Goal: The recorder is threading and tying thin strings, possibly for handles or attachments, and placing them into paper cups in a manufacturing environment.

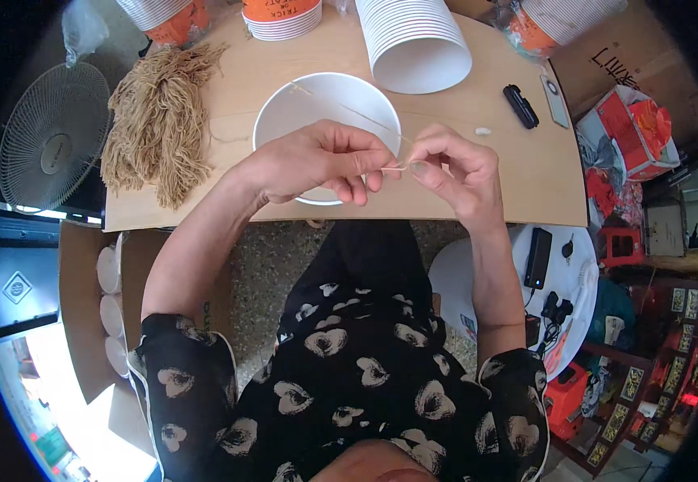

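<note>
My left hand (325,165) and my right hand (460,167) meet above the table's front edge, each pinching a thin tan string (394,169) between thumb and fingertips. Under them, a round white paper bucket (267,120) faces its opening upward. Tan strand also crosses the bucket's inside and its far rim; whether it is one piece with the string in my fingers, I cannot tell. To the left of the bucket lies a thick bundle of tan strings (160,120), with a loose strand trailing from it toward the bucket.
A stack of nested white buckets (413,48) lies at the back, beside orange-and-white bucket stacks (282,18). On the table's right are a black clip-like object (521,106), a small white piece (483,131) and a flat pale device (555,101). A fan (56,138) stands left.
</note>
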Action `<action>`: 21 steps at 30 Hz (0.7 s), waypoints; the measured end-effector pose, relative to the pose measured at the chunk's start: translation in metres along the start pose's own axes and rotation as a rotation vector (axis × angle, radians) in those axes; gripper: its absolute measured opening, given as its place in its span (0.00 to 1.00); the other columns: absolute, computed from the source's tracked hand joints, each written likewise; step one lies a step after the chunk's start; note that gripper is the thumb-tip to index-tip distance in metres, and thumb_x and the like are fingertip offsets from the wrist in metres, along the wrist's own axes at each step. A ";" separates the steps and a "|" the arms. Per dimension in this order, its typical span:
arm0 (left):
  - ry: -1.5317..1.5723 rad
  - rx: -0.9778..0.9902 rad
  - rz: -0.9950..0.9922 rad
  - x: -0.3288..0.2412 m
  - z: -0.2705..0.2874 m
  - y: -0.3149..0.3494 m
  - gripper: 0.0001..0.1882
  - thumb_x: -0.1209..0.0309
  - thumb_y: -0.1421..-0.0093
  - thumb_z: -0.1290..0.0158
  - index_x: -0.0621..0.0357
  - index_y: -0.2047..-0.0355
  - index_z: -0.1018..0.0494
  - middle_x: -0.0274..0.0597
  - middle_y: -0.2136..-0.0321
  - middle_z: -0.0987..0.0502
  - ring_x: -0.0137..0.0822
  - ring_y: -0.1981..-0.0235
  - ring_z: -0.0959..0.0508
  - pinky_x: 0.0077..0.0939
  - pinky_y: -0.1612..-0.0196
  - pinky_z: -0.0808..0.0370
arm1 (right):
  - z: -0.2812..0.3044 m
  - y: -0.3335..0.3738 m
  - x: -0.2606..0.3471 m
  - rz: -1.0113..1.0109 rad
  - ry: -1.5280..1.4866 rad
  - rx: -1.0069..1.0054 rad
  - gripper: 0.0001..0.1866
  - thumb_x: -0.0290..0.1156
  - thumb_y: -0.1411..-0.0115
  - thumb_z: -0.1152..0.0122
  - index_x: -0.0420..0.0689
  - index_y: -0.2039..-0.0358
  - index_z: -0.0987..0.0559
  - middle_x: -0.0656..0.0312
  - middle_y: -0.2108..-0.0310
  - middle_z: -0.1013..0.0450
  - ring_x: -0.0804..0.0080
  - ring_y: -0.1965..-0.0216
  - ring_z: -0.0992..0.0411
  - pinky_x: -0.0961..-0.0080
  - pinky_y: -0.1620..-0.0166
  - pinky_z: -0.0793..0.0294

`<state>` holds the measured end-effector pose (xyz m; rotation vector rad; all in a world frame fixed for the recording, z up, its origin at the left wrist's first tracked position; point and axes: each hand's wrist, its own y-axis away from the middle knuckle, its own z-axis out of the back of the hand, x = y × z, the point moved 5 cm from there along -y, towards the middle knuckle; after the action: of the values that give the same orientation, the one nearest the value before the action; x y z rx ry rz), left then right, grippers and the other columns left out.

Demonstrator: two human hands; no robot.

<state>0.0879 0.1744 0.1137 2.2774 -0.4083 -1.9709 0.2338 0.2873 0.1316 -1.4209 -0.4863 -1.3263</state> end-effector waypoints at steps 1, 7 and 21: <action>-0.020 0.003 -0.005 0.000 0.001 0.000 0.13 0.64 0.31 0.49 0.59 0.55 0.23 0.33 0.70 0.21 0.23 0.71 0.22 0.15 0.67 0.24 | 0.000 -0.001 0.000 0.036 -0.032 0.000 0.04 0.25 0.40 0.38 0.39 0.66 0.19 0.68 0.72 0.26 0.85 0.75 0.37 0.86 0.70 0.39; -0.058 -0.023 -0.087 -0.004 0.002 0.001 0.11 0.69 0.34 0.46 0.62 0.55 0.23 0.35 0.68 0.20 0.23 0.69 0.21 0.15 0.65 0.24 | -0.001 0.001 -0.006 -0.081 -0.020 -0.043 0.06 0.25 0.41 0.37 0.38 0.65 0.19 0.68 0.74 0.25 0.86 0.75 0.34 0.86 0.69 0.36; -0.402 -0.539 -0.422 -0.004 -0.019 0.026 0.09 0.78 0.39 0.42 0.66 0.59 0.21 0.40 0.72 0.18 0.23 0.72 0.21 0.17 0.69 0.23 | -0.022 0.000 -0.010 -0.295 -0.223 -0.133 0.06 0.27 0.39 0.39 0.37 0.64 0.20 0.67 0.77 0.26 0.87 0.79 0.32 0.89 0.77 0.38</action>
<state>0.1028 0.1483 0.1273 1.7232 0.5677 -2.3550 0.2206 0.2717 0.1182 -1.6648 -0.7927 -1.4608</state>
